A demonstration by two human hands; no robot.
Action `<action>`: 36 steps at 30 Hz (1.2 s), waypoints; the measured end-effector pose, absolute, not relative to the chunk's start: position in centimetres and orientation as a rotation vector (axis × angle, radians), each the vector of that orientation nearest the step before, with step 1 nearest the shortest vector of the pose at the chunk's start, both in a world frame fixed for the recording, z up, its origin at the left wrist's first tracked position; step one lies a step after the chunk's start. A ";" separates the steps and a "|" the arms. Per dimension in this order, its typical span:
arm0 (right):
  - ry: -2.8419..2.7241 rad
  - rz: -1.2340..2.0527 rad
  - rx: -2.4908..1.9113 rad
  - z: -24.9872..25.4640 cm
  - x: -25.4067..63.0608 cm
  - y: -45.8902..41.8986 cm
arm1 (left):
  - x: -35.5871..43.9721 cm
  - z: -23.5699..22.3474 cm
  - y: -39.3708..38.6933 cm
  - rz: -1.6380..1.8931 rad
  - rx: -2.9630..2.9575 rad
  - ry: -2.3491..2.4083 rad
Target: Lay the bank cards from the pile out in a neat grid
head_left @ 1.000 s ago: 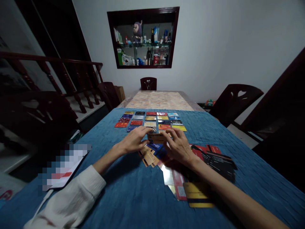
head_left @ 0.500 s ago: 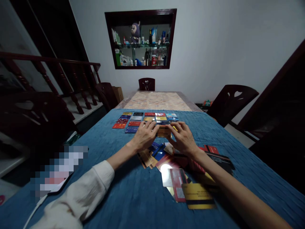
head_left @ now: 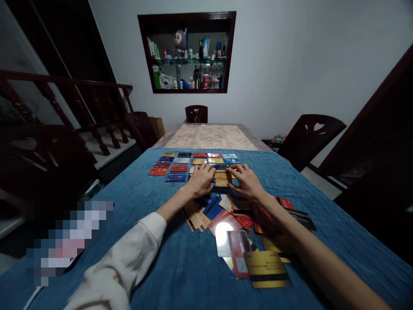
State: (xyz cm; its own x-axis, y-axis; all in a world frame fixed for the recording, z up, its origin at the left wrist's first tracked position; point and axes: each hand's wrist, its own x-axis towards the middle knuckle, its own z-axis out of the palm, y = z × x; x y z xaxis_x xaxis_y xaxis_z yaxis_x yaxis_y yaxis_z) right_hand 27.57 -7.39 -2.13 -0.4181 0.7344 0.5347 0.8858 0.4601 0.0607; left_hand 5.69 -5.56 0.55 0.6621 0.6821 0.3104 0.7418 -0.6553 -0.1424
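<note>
A gold card with "VIP" on it (head_left: 221, 178) is held low over the cloth between both hands. The fingers of my left hand (head_left: 201, 180) close on its left edge, while those of my right hand (head_left: 248, 182) close on its right edge. Beyond and left of the hands, cards lie in columns, among them a blue card (head_left: 176, 177) and a red card (head_left: 158, 171). My hands cover part of this layout. Nearer to me is a loose pile of overlapping cards, with a gold striped card (head_left: 267, 269) at its front and a blue striped card (head_left: 213, 207) further back.
A blue cloth (head_left: 180, 258) covers the near part of the table, and a patterned tabletop (head_left: 209, 134) shows behind it. A blurred-out device with a white cable lies at the left. Chairs (head_left: 312, 140) stand around the table. A wall cabinet (head_left: 187, 91) holds bottles and a plush toy.
The gold card now faces up more plainly between my hands, its "VIP" lettering visible. My right fingers have drawn slightly back from the card. The view has shifted a little.
</note>
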 end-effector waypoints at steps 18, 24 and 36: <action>-2.328 0.059 -1.559 -4.4 27.7 -5.5 | 6.1 -1.4 -3.1 -0.112 -2.850 -1.199; -2.336 0.085 -1.571 -5.0 27.8 -5.2 | 6.1 -1.5 -3.1 -0.089 -2.869 -1.187; -2.264 0.073 -1.664 -4.7 27.7 -5.5 | 5.8 -1.5 -3.2 -0.117 -2.845 -1.192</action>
